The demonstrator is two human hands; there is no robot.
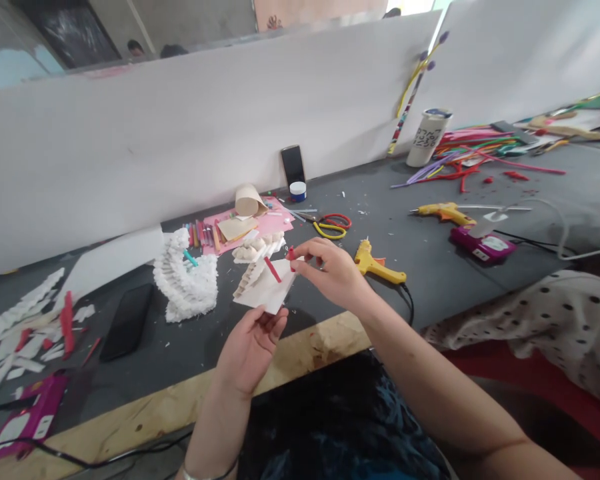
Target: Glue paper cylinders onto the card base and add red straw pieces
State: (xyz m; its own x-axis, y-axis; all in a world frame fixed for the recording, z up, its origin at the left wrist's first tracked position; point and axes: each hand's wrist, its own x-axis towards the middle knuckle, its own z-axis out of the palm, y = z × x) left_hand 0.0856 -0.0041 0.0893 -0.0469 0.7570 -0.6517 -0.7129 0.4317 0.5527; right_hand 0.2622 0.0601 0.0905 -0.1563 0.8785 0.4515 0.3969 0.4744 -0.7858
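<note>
My left hand (254,343) grips the lower edge of a white card (260,292), fingers curled beneath it. A red strip (273,269) lies across the card's upper part, and a ruffled cream strip (247,278) runs along its left side. Over the card's right corner, my right hand (330,270) pinches a small red piece (292,256) between thumb and fingers; its exact kind is hard to make out. A yellow glue gun (377,263) lies just right of that hand. To the left stands a fluffy white swan-like craft figure (187,280) with a teal stick on it.
Scissors (331,225) and a white-and-blue jar (298,192) sit behind my hands. A black phone (127,322) and paper scraps (25,347) lie left. Rightward are another glue gun (443,213), a purple power strip (483,245) and a person's dotted sleeve (545,307).
</note>
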